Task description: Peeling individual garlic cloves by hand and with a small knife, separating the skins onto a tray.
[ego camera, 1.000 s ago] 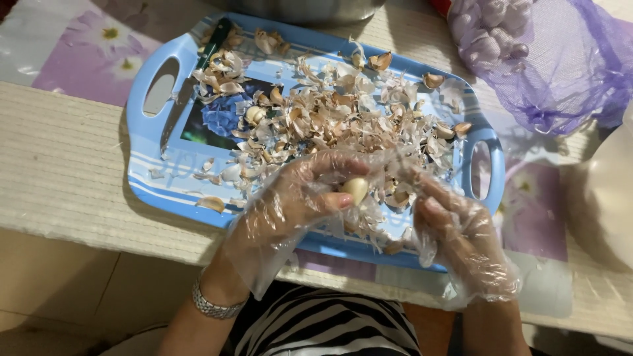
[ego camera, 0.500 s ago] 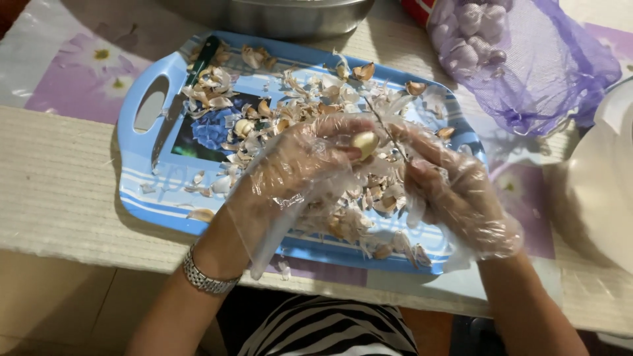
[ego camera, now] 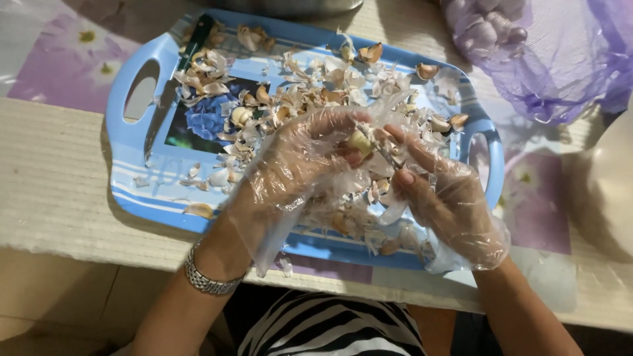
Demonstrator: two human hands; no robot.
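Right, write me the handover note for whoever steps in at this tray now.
Left hand, in a clear glove, pinches a garlic clove above the blue tray.
Right hand, also gloved, pulls at the clove's skin.
Loose garlic skins cover most of the tray; a knife lies at its left end.
Purple mesh bag with unpeeled garlic sits at upper right.
Done: many skins already off. Left: this clove is only partly peeled, and the bag is not empty.

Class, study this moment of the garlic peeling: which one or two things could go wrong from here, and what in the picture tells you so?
The left hand pinches a garlic clove in a loose plastic glove, so it might slip. A knife lies half buried in garlic skins on the blue tray; a reaching hand could meet its blade.
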